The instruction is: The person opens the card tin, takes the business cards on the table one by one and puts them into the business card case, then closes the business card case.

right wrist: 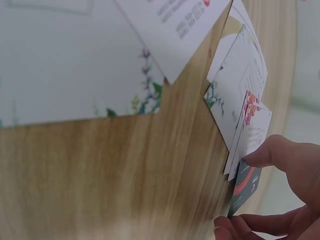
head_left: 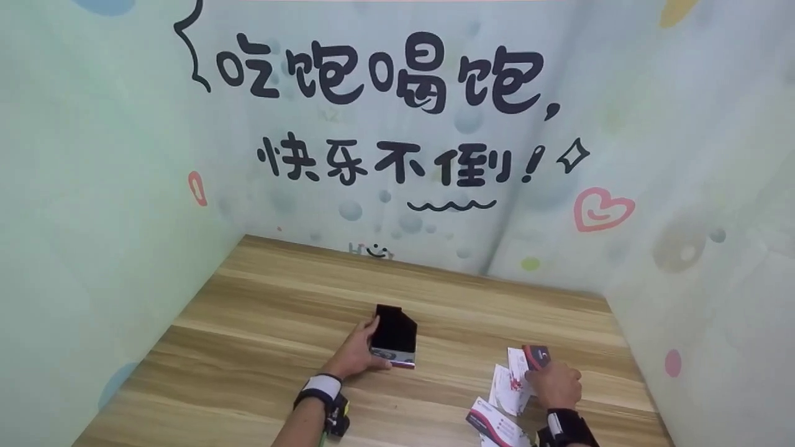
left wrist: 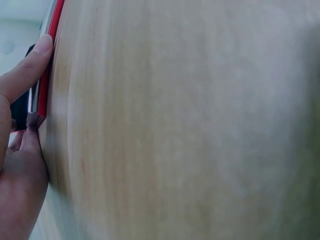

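Note:
Near the table's middle, my left hand (head_left: 355, 352) holds a flat black card case (head_left: 395, 331) with a grey near strip. Its thumb lies along the near edge and its fingers are at the left side. The left wrist view shows the case's red and silver edge (left wrist: 44, 92) close to the wood. To the right, my right hand (head_left: 558, 386) pinches a dark business card (head_left: 538, 355) with a red stripe, thumb on one side and fingers on the other. In the right wrist view this dark card (right wrist: 245, 186) touches the end of several overlapping white cards (right wrist: 252, 132).
More white business cards (head_left: 504, 388) lie fanned beside the right hand, with a white, red and dark card (head_left: 497, 424) nearest the body. The wooden table (head_left: 298, 292) meets printed fabric walls (head_left: 397, 130) at the back and on both sides.

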The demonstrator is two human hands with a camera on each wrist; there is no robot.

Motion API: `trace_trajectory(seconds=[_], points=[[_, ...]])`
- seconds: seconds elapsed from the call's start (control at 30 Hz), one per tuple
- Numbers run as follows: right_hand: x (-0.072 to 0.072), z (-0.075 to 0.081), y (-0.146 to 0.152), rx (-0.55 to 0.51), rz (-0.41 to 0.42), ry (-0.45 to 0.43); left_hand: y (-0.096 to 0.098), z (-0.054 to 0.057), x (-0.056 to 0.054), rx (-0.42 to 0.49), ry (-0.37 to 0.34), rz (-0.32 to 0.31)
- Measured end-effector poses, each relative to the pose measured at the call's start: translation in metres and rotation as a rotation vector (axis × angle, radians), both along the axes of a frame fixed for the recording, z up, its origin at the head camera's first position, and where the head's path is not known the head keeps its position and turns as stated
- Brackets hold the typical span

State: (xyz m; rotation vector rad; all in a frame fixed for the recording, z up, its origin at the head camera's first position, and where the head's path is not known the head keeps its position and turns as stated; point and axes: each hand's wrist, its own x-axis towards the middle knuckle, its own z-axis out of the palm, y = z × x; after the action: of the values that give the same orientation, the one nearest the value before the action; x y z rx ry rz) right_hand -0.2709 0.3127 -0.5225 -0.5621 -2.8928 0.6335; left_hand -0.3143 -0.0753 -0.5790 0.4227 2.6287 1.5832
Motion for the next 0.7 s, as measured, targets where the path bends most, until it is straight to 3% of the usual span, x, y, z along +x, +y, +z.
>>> trace_trajectory(seconds=[0.37,0.53,0.7], points=[[-0.009,-0.007,-0.015,0.072,0.063,0.151,-0.003,-0.001,0.0,0.007,0.015,-0.021],[-0.016,-0.009,-0.035,0.179,0.161,0.263,-0.002,-0.002,-0.001,0.03,0.023,-0.025],[-0.019,-0.014,-0.063,0.3,0.32,0.426,0.0,0.0,-0.001,0.017,0.023,-0.021]])
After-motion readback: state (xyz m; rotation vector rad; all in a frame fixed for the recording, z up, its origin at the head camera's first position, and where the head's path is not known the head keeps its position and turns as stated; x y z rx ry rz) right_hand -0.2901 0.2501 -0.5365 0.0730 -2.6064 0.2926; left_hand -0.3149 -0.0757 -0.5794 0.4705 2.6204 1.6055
